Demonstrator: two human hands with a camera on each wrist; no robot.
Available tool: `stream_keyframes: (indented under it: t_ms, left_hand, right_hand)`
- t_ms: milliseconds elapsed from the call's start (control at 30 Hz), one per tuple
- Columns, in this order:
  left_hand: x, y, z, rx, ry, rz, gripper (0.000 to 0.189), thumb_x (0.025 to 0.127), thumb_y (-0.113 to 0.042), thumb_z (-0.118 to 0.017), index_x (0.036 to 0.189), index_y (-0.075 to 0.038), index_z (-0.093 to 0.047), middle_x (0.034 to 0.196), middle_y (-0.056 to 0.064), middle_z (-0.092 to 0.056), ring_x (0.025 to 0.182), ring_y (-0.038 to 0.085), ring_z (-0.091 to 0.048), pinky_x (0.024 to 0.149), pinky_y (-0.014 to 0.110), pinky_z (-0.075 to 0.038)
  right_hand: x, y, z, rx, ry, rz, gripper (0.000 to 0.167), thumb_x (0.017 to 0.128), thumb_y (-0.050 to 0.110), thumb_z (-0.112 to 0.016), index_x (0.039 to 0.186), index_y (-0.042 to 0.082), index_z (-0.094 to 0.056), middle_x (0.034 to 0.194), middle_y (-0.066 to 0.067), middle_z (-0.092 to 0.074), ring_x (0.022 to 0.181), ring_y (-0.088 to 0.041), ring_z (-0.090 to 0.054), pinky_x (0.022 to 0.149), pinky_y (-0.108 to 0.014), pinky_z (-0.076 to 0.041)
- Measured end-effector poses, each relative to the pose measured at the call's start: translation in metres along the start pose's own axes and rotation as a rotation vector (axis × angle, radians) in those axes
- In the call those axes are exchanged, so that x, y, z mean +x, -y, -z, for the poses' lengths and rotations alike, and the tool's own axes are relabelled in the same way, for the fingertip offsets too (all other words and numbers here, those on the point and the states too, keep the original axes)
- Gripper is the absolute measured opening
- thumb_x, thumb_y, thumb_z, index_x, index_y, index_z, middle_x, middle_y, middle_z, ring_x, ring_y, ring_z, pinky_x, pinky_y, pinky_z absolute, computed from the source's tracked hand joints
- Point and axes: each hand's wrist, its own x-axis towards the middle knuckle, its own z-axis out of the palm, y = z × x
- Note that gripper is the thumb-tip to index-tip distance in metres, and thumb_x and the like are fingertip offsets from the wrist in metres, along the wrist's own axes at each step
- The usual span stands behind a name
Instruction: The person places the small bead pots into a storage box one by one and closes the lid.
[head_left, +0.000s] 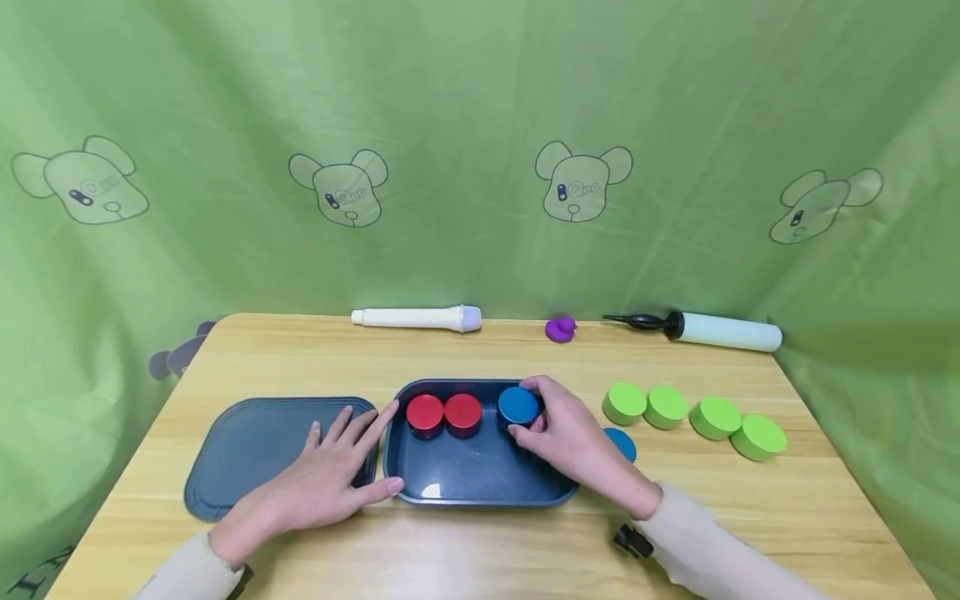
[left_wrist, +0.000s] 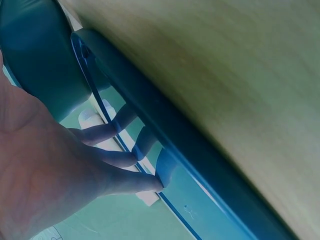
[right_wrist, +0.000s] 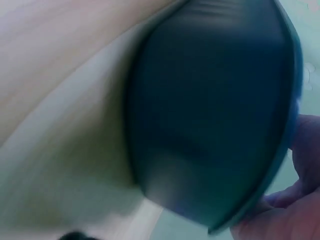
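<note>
My right hand [head_left: 573, 435] grips a blue round block [head_left: 517, 407] between thumb and fingers, inside the right part of the dark blue tray [head_left: 480, 492]. Two red round blocks [head_left: 425, 415] sit side by side at the tray's back left. With fingers spread, my left hand [head_left: 330, 479] lies over the dark flat lid [head_left: 255, 450], its index finger and thumb touching the tray's left rim. The left wrist view shows those straight fingers [left_wrist: 130, 181] over the lid's glossy surface. In the right wrist view the tray's outer wall [right_wrist: 210, 115] hides the block from sight.
Another blue round block [head_left: 621, 444] is partly covered by my right wrist. Several green round blocks [head_left: 715, 417] stand in a row on the right. Along the table's back edge lie a white microphone [head_left: 416, 318], a purple duck [head_left: 561, 328] and a hand pump [head_left: 720, 330].
</note>
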Motion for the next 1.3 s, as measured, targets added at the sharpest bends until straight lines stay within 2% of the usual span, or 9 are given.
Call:
stream_keyframes:
  t_ms: [267,500,600,700,833,967,1300]
  left_hand:
    - [0.0,0.001,0.001,0.007,-0.001,-0.011,0.094,0.105,-0.074,-0.052,0.178,-0.034,-0.008,0.175,0.014,-0.033,0.159,0.057,-0.02,0.111,0.091,-0.013]
    - [-0.001,0.0,0.003,0.007,-0.008,-0.004,0.094,0.105,-0.074,-0.053,0.178,-0.034,-0.01,0.173,0.017,-0.036,0.159,0.056,-0.02,0.111,0.09,-0.013]
    - [-0.001,0.001,0.002,0.01,-0.014,-0.002,0.094,0.105,-0.074,-0.053,0.178,-0.034,-0.01,0.172,0.017,-0.037,0.159,0.056,-0.021,0.111,0.091,-0.014]
    - [-0.001,0.001,0.001,0.012,-0.012,-0.005,0.094,0.105,-0.074,-0.053,0.178,-0.034,-0.01,0.173,0.016,-0.036,0.159,0.056,-0.02,0.111,0.09,-0.013]
    - [0.0,0.001,0.0,0.006,-0.004,-0.006,0.094,0.105,-0.074,-0.053,0.178,-0.035,-0.009,0.174,0.015,-0.034,0.159,0.056,-0.019,0.112,0.09,-0.013]
    - [0.001,0.002,-0.001,0.001,0.001,-0.005,0.094,0.105,-0.073,-0.054,0.178,-0.035,-0.009,0.175,0.015,-0.032,0.159,0.056,-0.019,0.111,0.091,-0.012]
    - [0.001,0.003,0.0,-0.007,0.01,-0.003,0.095,0.105,-0.072,-0.055,0.178,-0.035,-0.008,0.175,0.015,-0.032,0.159,0.057,-0.017,0.112,0.09,-0.011]
  right_hand:
    - [0.006,0.014,-0.017,-0.062,0.028,-0.052,0.057,0.091,0.012,-0.089,0.138,-0.005,-0.061,0.098,-0.007,-0.064,0.076,-0.014,-0.06,0.073,-0.033,-0.057]
    - [0.01,0.01,-0.028,-0.185,0.005,-0.015,0.057,0.09,0.012,-0.089,0.137,-0.006,-0.062,0.125,-0.017,-0.067,0.103,-0.027,-0.064,0.092,-0.046,-0.059]
    - [0.01,0.01,-0.031,-0.192,0.015,-0.02,0.058,0.09,0.011,-0.089,0.138,-0.007,-0.062,0.129,-0.019,-0.066,0.106,-0.029,-0.064,0.094,-0.048,-0.059]
    - [0.009,0.011,-0.032,-0.187,0.026,-0.038,0.058,0.091,0.01,-0.088,0.14,-0.007,-0.061,0.127,-0.018,-0.066,0.101,-0.026,-0.063,0.088,-0.044,-0.06]
    - [0.007,0.013,-0.031,-0.167,0.024,-0.053,0.058,0.091,0.008,-0.088,0.14,-0.008,-0.06,0.116,-0.014,-0.064,0.089,-0.019,-0.061,0.08,-0.036,-0.057]
    - [0.005,0.013,-0.029,-0.142,0.01,-0.056,0.057,0.091,0.008,-0.088,0.138,-0.008,-0.06,0.106,-0.009,-0.062,0.082,-0.014,-0.061,0.078,-0.033,-0.057]
    - [0.005,0.012,-0.028,-0.125,-0.003,-0.061,0.063,0.091,0.009,-0.089,0.143,-0.008,-0.057,0.11,-0.013,-0.062,0.081,-0.012,-0.065,0.078,-0.032,-0.06]
